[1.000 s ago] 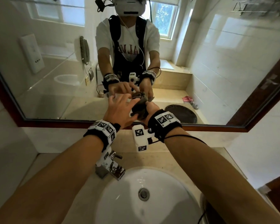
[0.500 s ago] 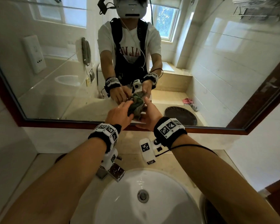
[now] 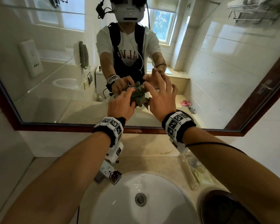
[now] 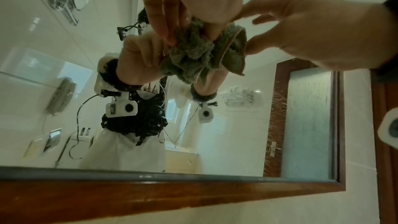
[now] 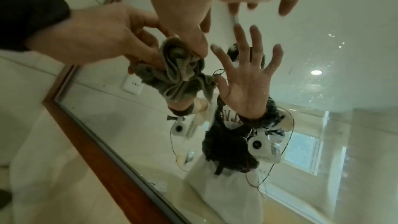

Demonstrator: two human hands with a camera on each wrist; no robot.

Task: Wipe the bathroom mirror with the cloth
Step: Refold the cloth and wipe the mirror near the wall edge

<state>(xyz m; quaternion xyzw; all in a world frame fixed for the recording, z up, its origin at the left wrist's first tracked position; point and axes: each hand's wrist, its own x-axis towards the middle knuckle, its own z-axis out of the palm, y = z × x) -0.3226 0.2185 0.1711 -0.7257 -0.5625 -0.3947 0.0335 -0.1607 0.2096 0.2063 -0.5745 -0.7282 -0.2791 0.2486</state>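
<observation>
A crumpled grey-green cloth [image 3: 138, 98] is bunched up against the mirror [image 3: 55, 81], where it meets its own reflection. My left hand [image 3: 128, 96] grips it from the left, fingers curled around the bundle. In the left wrist view those fingers [image 4: 170, 23] pinch the cloth [image 4: 193, 52]. My right hand [image 3: 162, 92] is just to the right of it, fingers spread wide and straight near the glass. In the right wrist view its thumb [image 5: 199, 43] lies against the cloth [image 5: 178, 64], and the left hand [image 5: 96, 40] holds the bundle from the side.
The mirror's brown wooden frame [image 3: 71, 127] runs just below the wrists. Beneath my arms are a white basin [image 3: 116, 201] and a chrome tap [image 3: 108, 174] on a beige counter. A clear packet [image 3: 196, 172] and a dark round object [image 3: 225, 207] lie at the right.
Both hands rose up the mirror with the cloth. The right hand, which held the cloth before, has let go and spread its fingers. The left hand keeps its grip.
</observation>
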